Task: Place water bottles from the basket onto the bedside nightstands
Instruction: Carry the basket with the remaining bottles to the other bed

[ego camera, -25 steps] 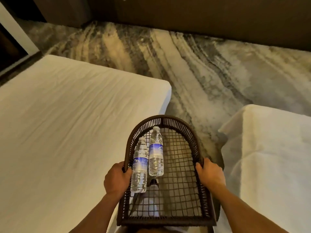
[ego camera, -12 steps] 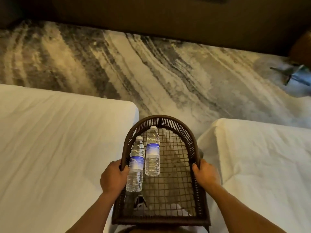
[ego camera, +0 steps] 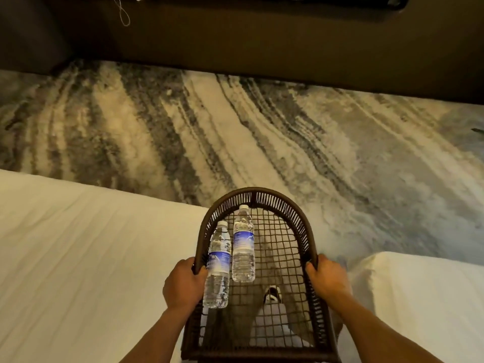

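Carpet [ego camera: 262, 132] across the upper frame, 2 white beds: 1 bed [ego camera: 78, 258] at lower left, another [ego camera: 424, 297] at lower right. No nightstand in view. Basket [ego camera: 293, 221] at lower centre, gripped by left hand [ego camera: 183, 284] and right hand [ego camera: 330, 279], both closed on its side rims. 2 water bottles [ego camera: 243, 247] lying inside, left of centre, touching. Likely nothing placed yet; both bottles left to deliver.

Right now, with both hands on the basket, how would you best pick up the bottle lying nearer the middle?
Grip the middle bottle around its labelled body from above: it lies flat, cap pointing away, with open basket mesh on its right.
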